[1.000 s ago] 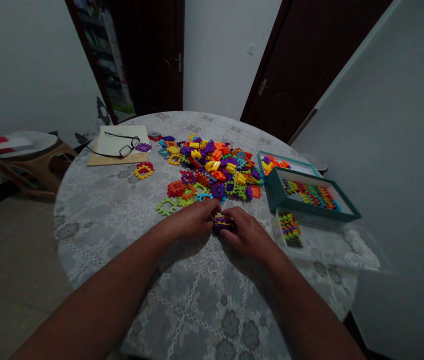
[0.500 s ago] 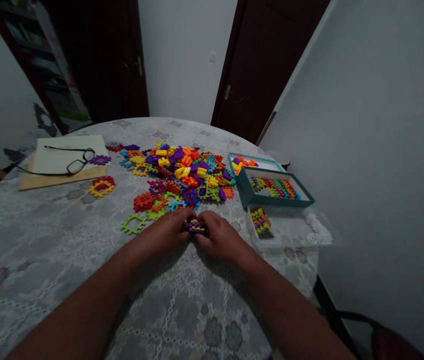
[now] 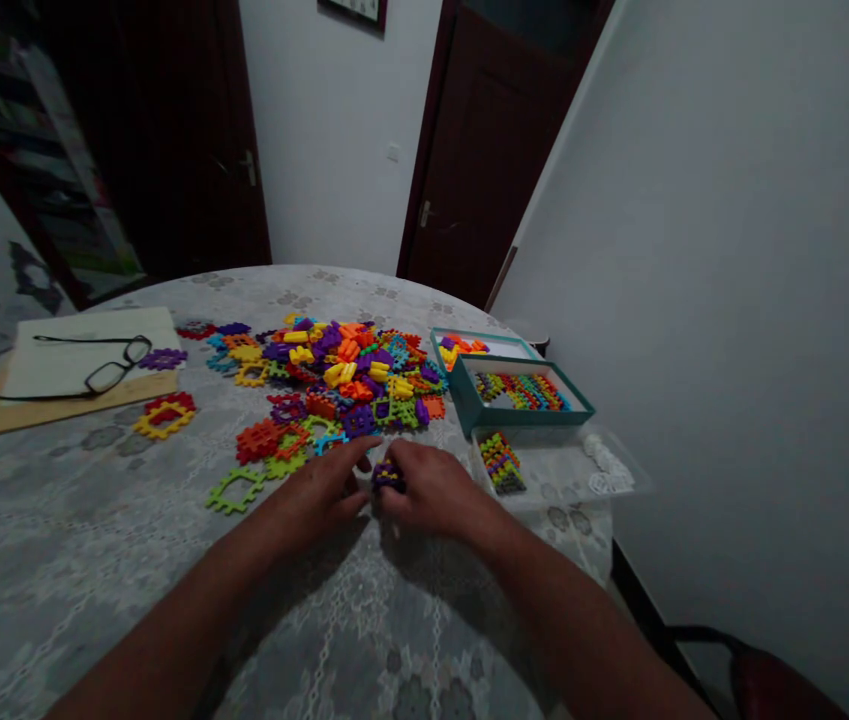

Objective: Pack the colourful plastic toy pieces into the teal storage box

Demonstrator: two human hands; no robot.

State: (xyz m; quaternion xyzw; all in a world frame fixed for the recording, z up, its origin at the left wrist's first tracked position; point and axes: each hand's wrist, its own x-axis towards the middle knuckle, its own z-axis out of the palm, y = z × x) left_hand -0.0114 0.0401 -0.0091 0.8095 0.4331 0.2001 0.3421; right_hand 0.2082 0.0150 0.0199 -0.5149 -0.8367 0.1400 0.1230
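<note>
Between the fingers of my right hand (image 3: 428,487) is a small purple and yellow block of interlocking plastic pieces (image 3: 388,475), partly hidden by those fingers. My left hand (image 3: 330,487) is just left of the block, its thumb and fingers apart and nothing visible in them. Beyond both hands spreads a pile of colourful interlocking plastic pieces (image 3: 349,375), some square frames, some solid. A lime green frame piece (image 3: 235,490) lies left of my left hand.
On the right stand a teal box (image 3: 469,400) and a clear plastic tray (image 3: 551,485), both holding rows of coloured pieces. White pieces (image 3: 608,470) lie in the tray's far end. Black glasses (image 3: 113,375) rest on paper (image 3: 34,370) at the left.
My left hand has let go of the block and opened away to its left. The block stays in my right hand. The camera view has tilted up and turned slightly right.
</note>
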